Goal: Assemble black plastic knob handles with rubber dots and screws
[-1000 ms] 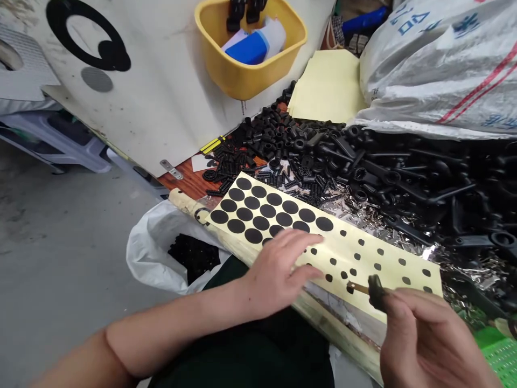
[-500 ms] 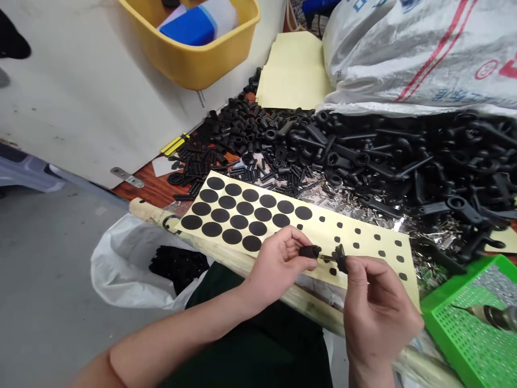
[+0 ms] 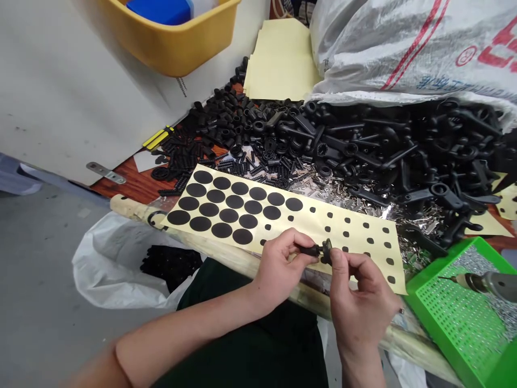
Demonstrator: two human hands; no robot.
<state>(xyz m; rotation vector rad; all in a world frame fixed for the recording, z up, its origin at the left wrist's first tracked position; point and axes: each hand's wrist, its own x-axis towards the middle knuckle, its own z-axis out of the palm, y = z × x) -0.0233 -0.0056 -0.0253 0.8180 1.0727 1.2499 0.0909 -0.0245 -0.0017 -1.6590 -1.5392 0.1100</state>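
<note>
As seen from the head camera, a worker's left hand pinches a small black cylinder between thumb and fingers, while the right hand, its thumb and fingertips closed on a round black cap, faces it at close quarters. A short metallic shank shows between the two parts, which line up end to end above the front portion of a pale yellow sticker sheet. Large black discs fill the left end of the sheet; smaller black dots are scattered toward the right. Behind it, short black tubes, crank-like black handles and glinting metal clips crowd the reddish wooden surface, below a white woven sack and a stack of yellow sheets. At right, a power driver reaches over a perforated green basket holding small silvery pieces. At left, an open white bag contains black parts, and a yellow bin sits against the pale panel.
</note>
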